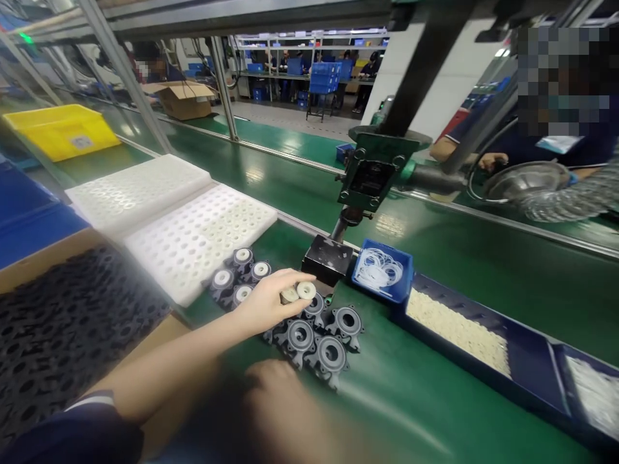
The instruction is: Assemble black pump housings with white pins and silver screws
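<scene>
Over black parts (296, 343) on a green desk (396, 367), the left hand (265, 301) pinches two pale rings (304, 295) between thumb and fingers; the right hand (278, 396), blurred below, shows no readable grip.

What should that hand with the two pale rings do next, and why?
Maybe the left hand should set one of its pale rings into a bare dark part, because the ringed dark parts farther left already have pale rings at their centres.
</scene>
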Demonstrator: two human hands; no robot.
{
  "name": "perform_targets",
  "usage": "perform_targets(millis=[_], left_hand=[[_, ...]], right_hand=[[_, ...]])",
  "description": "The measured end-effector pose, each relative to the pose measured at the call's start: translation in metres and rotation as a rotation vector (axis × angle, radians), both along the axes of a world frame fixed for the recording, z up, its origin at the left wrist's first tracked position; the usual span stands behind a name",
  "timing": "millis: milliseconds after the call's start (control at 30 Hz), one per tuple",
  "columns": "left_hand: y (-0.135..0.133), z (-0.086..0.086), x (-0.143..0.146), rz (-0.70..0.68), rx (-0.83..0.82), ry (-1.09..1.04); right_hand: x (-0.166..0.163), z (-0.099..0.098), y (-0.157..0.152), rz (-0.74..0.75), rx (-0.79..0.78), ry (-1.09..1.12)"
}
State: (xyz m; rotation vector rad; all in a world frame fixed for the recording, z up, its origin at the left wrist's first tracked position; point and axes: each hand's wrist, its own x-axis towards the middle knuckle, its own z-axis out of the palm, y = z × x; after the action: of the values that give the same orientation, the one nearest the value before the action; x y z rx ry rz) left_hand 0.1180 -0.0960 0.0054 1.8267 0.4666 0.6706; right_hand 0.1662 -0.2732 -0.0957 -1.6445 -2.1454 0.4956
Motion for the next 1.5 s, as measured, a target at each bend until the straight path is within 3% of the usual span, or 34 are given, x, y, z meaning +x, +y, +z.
perform_targets(millis=[167, 400, 500, 567, 700, 833, 933, 1000, 1067, 1133, 1200, 1333, 1500], left_hand=[[-0.008, -0.017, 0.017, -0.050, 0.063, 0.115], [-0.010, -0.012, 0.021, -0.076, 0.140, 0.173], [-0.018, -0.009, 0.016, -0.036, 0.044, 0.107], [-0.027, -0.010, 0.011, -0.016, -0.112, 0.086], [-0.045, -0.026, 0.006, -0.063, -0.367, 0.124], [-0.056, -0.034, 0.003, -0.049, -0.268, -0.021], [-0.053, -0.019, -0.008, -0.061, -0.055, -0.060], [-0.038, -0.005, -0.022, 0.003, 0.068, -0.072], [-0.004, 0.002, -0.040, 0.170, 0.129, -0.097], [0.048, -0.002, -0.062, 0.398, 0.184, -0.086], [0.107, -0.014, -0.083, 0.599, 0.301, 0.120], [0.197, -0.043, -0.113, 0.630, 0.303, 0.305], [0.231, -0.057, -0.120, 0.577, 0.313, 0.363]], right_hand=[[-0.003, 0.007, -0.001, -0.002, -0.014, 0.019], [0.000, 0.005, -0.001, 0.033, -0.017, 0.021], [0.001, 0.005, -0.001, 0.042, -0.011, 0.043], [0.002, 0.005, -0.001, 0.042, -0.015, 0.058], [0.000, 0.002, -0.002, 0.007, -0.028, 0.066], [-0.003, 0.001, -0.002, -0.046, -0.002, 0.058], [-0.003, 0.000, 0.001, -0.028, 0.034, 0.057], [-0.003, -0.002, 0.003, 0.001, 0.053, 0.051], [-0.003, -0.006, 0.005, 0.012, 0.085, 0.040], [-0.003, -0.013, 0.006, 0.007, 0.120, 0.026], [-0.004, -0.021, 0.006, -0.003, 0.143, 0.014], [-0.005, -0.038, 0.010, 0.006, 0.177, -0.004], [-0.007, -0.042, 0.017, 0.007, 0.218, -0.027]])
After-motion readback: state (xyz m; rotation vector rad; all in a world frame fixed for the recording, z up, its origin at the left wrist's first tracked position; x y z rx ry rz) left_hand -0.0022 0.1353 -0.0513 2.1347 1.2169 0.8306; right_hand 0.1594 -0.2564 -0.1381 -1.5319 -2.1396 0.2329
